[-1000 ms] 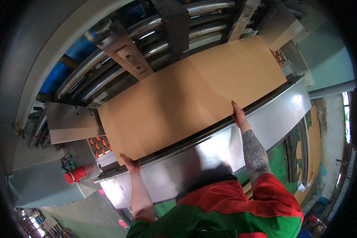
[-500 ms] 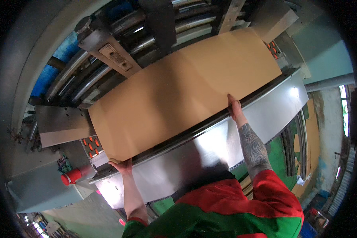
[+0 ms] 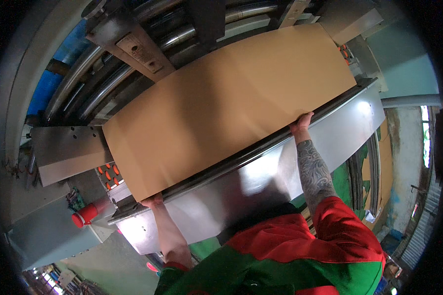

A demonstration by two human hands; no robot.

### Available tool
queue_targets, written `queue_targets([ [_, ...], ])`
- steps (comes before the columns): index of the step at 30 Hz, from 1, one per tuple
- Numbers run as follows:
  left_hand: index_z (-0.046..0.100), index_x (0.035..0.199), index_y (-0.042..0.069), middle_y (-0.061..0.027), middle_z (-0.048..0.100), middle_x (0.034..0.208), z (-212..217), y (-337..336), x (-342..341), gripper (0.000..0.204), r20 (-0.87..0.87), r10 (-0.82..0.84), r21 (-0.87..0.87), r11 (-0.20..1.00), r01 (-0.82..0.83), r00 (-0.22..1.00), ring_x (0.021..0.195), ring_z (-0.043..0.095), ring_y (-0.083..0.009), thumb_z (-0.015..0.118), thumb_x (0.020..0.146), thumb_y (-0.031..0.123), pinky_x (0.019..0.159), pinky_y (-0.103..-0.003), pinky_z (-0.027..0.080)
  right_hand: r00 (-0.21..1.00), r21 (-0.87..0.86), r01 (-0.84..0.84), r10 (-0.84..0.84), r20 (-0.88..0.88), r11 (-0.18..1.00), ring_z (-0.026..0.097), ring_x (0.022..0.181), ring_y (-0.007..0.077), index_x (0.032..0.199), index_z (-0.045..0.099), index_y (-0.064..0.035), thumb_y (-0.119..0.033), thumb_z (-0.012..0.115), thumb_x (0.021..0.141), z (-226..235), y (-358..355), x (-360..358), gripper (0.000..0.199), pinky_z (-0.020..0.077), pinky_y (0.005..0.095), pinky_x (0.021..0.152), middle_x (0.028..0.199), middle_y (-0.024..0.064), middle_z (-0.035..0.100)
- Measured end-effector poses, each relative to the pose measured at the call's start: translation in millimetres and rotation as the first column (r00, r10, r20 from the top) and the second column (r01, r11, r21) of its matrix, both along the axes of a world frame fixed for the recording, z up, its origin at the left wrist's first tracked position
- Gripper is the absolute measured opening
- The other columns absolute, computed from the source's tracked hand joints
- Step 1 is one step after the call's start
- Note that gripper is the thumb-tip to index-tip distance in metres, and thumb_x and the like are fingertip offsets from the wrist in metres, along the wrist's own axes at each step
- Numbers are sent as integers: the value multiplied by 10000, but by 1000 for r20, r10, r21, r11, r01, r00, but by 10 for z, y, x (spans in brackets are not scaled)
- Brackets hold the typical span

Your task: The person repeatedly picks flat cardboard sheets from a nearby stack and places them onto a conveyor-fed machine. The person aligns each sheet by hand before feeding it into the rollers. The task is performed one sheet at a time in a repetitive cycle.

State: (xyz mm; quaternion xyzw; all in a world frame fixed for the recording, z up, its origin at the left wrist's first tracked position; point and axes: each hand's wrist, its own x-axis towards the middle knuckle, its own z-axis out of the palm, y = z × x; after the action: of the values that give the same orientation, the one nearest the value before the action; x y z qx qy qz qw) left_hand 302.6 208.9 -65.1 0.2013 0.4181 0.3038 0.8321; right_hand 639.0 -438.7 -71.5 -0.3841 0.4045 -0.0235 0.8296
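Note:
A large brown cardboard sheet (image 3: 226,103) lies flat across a machine's feed bed. Its far edge reaches toward the steel rollers (image 3: 133,54). My left hand (image 3: 151,200) grips the sheet's near left corner, with the fingers tucked under the edge. My right hand (image 3: 300,122) holds the near edge further right, fingers curled over the board. Both forearms reach over the shiny metal front plate (image 3: 241,182) of the machine.
A red knob (image 3: 85,215) sticks out at the machine's left, beside a panel of orange buttons (image 3: 109,176). More orange buttons (image 3: 344,51) sit at the right end. A grey side plate (image 3: 66,152) lies left of the sheet. Stacked cardboard (image 3: 386,152) stands at the far right.
The cardboard sheet has slid toward me and to the left, away from the rollers. Both hands have drawn back with its near edge.

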Motion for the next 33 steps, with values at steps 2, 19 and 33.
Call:
queue_targets([
  [2,592,1468,128,-106,610,1490,21,-2,-13,651,100,-75,14,997,74,992,1384,557,-364,459,1005,567,1139,-623,461,1000,12,-17,17,18,1000,249,1601,373,1686,298,-208,-868,128,988,35,8,-10,975,255,687,1224,1760,41,272],
  [19,441,1607,251,-57,435,1656,339,-302,-13,941,10,-85,23,996,84,996,1545,363,-328,338,932,897,1251,-639,282,954,25,-295,294,53,955,374,1517,372,1649,382,-231,-878,464,921,297,-90,6,977,252,708,1178,1677,91,403],
  [33,562,1464,181,-67,511,1572,395,-305,-129,641,-106,-288,-138,952,273,952,1510,390,-285,649,989,603,1242,-563,319,943,-57,-334,332,-37,941,461,1454,277,1551,510,-202,-561,554,1054,302,-237,-49,614,373,558,1150,1572,54,526],
])
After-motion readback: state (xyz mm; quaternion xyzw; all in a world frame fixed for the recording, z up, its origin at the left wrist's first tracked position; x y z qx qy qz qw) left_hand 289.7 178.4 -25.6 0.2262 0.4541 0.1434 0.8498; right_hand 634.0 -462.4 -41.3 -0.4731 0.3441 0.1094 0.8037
